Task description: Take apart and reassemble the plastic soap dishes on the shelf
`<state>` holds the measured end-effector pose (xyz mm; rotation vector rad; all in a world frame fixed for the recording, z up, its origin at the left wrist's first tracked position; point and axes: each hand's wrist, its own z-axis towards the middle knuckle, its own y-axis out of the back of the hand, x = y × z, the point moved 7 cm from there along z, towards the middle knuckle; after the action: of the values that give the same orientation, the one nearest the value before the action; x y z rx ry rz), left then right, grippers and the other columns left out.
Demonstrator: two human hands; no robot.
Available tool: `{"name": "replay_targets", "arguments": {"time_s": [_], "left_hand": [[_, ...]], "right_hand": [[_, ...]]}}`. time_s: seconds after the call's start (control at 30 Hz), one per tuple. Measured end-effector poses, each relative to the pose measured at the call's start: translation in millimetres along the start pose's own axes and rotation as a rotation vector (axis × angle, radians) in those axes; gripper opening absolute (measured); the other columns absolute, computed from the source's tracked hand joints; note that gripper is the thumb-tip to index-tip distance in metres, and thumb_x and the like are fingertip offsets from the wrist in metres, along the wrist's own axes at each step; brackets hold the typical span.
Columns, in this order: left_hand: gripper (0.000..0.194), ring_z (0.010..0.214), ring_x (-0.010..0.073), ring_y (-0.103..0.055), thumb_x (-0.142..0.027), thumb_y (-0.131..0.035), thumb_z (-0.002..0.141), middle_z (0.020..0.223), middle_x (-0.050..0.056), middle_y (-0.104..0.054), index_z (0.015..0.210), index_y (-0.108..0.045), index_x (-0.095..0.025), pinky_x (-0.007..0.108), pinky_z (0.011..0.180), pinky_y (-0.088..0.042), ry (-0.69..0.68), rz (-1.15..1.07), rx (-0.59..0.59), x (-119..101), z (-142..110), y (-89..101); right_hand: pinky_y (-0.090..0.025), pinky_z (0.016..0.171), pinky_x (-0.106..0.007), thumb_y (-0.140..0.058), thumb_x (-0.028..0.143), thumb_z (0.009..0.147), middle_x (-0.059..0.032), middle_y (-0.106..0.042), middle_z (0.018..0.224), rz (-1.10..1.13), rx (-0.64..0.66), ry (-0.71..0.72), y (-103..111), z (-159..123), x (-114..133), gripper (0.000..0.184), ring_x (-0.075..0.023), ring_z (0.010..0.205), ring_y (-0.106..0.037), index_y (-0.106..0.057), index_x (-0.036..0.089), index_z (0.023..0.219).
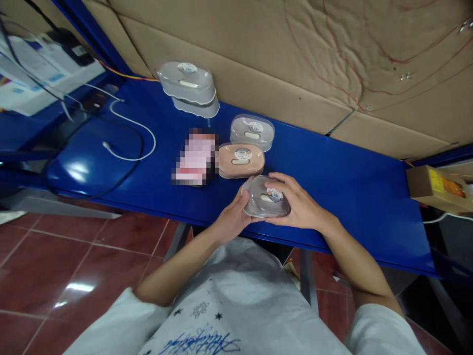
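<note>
Both my hands are wrapped round a grey oval plastic box [260, 206] with a clear lid, a white oblong piece and a round label on top. My left hand [234, 217] grips its left end, thumb on the lid's edge. Across the right end lies my right hand [301, 204], its fingers over the far rim and by the label. Just beyond is a peach-coloured box [229, 160] of the same shape. Behind that one sits another clear-lidded box [240, 132], pale in colour. The underside of the held box is hidden.
Grey boxes [195, 86] are stacked near the cardboard wall [236, 54]. A phone-like item [194, 160], its face pixelated, lies left of the peach box. A white cable [129, 121] curls over the blue table [351, 197]. At the right end stands a small cardboard box [419, 183].
</note>
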<state>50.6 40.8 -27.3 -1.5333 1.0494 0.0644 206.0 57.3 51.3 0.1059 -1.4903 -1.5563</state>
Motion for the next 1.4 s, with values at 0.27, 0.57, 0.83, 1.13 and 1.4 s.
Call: {"name": "replay_targets", "arguments": {"time_s": [0.27,0.57,0.83,1.13,1.4], "left_hand": [[0.071,0.159,0.0305,-0.046,-0.043,-0.053,0.113,0.181,0.007,-0.032,0.173,-0.015,-0.05,0.055,0.124,-0.049,-0.559,0.691,0.056,-32,-23,-13.2],[0.055,0.163,0.0423,-0.038,-0.023,-0.057,0.107,0.175,0.025,-0.039,0.162,-0.049,-0.017,0.063,0.127,-0.036,-0.923,1.948,-0.244,-68,-27,-25.4],[0.038,0.148,0.0347,-0.058,-0.02,-0.054,0.108,0.158,0.015,-0.064,0.143,-0.068,-0.022,0.063,0.128,-0.028,-0.902,2.002,-0.113,-58,-26,-31.5],[0.041,0.141,0.0339,-0.061,-0.034,-0.06,0.107,0.156,0.015,-0.065,0.147,-0.066,-0.029,0.053,0.117,-0.038,-0.952,1.919,-0.276,-89,-32,-16.6],[0.065,0.164,0.047,-0.031,-0.06,-0.065,0.1,0.178,0.022,-0.035,0.155,-0.062,-0.026,0.067,0.128,-0.019,-0.721,1.922,-0.773,-140,-33,30.3]], "right_hand": [[-0.049,0.122,-0.065,-0.088,0.055,0.085,-0.0162,-0.049,0.167,-0.087,-0.034,-0.094,32,-5,-30,0.086,-0.0416,0.154,-0.051,-0.046,0.033,0.158],[-0.045,0.121,-0.068,-0.078,0.071,0.088,-0.0179,-0.052,0.166,-0.344,-0.158,-0.29,53,-17,-102,0.084,-0.0443,0.152,-0.052,-0.053,0.03,0.156],[-0.036,0.121,-0.074,-0.064,0.07,0.099,-0.0204,-0.043,0.173,-0.606,-0.246,-0.32,66,-22,-108,0.079,-0.049,0.158,-0.042,-0.047,0.029,0.164],[-0.043,0.122,-0.062,-0.055,0.057,0.108,-0.0151,-0.053,0.166,-0.4,-0.148,0.097,21,2,-10,0.069,-0.0386,0.153,-0.052,-0.035,0.034,0.17],[-0.048,0.116,-0.06,-0.062,0.048,0.107,-0.0164,-0.057,0.162,-0.38,-0.177,0.091,18,0,-17,0.062,-0.0379,0.148,-0.055,-0.044,0.031,0.165]]}}
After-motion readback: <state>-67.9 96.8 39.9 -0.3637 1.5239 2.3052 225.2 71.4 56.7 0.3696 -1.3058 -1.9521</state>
